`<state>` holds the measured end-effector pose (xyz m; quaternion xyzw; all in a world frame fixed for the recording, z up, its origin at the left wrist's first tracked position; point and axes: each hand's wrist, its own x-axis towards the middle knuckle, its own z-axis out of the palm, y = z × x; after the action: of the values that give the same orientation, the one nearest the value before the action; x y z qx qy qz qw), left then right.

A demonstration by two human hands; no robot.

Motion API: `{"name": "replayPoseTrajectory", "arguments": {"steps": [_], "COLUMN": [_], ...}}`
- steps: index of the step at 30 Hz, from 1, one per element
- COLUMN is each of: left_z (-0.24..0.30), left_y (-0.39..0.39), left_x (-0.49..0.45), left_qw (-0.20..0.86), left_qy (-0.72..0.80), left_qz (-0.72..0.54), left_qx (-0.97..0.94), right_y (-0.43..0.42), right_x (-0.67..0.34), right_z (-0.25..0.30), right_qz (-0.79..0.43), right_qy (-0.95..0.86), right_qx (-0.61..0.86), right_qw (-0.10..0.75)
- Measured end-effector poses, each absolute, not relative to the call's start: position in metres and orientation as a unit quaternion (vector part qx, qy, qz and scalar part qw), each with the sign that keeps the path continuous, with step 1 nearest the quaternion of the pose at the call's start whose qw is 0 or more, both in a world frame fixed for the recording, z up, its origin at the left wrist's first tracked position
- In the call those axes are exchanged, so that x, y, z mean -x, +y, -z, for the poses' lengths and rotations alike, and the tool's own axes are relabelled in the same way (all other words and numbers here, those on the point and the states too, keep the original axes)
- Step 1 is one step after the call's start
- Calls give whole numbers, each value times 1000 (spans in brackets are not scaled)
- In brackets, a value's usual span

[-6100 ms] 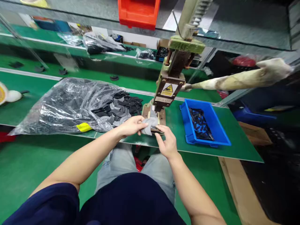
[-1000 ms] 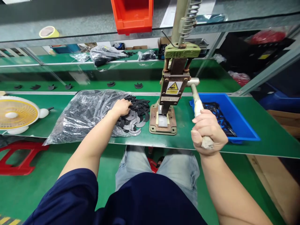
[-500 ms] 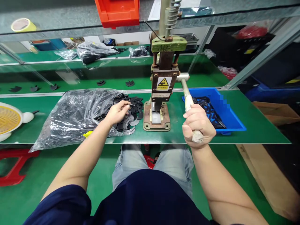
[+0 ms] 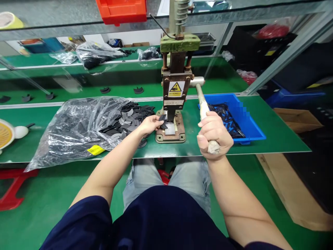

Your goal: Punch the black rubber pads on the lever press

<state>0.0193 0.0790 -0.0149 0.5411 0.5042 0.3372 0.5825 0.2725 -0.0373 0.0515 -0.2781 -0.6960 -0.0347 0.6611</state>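
Observation:
Pinched in my left hand (image 4: 151, 125) is a curved black plastic piece (image 4: 163, 121), held at the left side of the base of a hand press (image 4: 173, 90). The piece is over or touching the base near the pale square block (image 4: 170, 128); which one I cannot tell. My right hand (image 4: 215, 136) wraps round the taped lever (image 4: 203, 106) of the press, near its lower end. Left of the press, a pile of loose curved black pieces (image 4: 130, 119) spills from a clear plastic bag (image 4: 70, 130).
A blue tray (image 4: 256, 130) holding black pieces stands right of the press. Several curved pieces lie in a row along the back strip, one of them a dark piece (image 4: 138, 90). An orange bin (image 4: 122, 12) sits on the overhead shelf. A yellow-and-white basket (image 4: 6, 133) is at far left.
My left hand has moved right from the pile to the press base, with a curved black piece in its fingers. My right hand stays on the lever. The view has shifted slightly.

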Motion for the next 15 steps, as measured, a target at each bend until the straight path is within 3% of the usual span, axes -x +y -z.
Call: {"name": "replayPoseTrajectory", "arguments": {"steps": [15], "left_z": [9], "left_y": [108], "left_x": [-39], "left_qw": [578], "left_qy": [521], "left_qz": [-213], "left_qx": [-591], "right_y": [-35], "right_x": [-270], "right_z": [-51], "right_qz": [42], "right_qy": [-692], "right_qx": [264], "right_qw": [670]}}
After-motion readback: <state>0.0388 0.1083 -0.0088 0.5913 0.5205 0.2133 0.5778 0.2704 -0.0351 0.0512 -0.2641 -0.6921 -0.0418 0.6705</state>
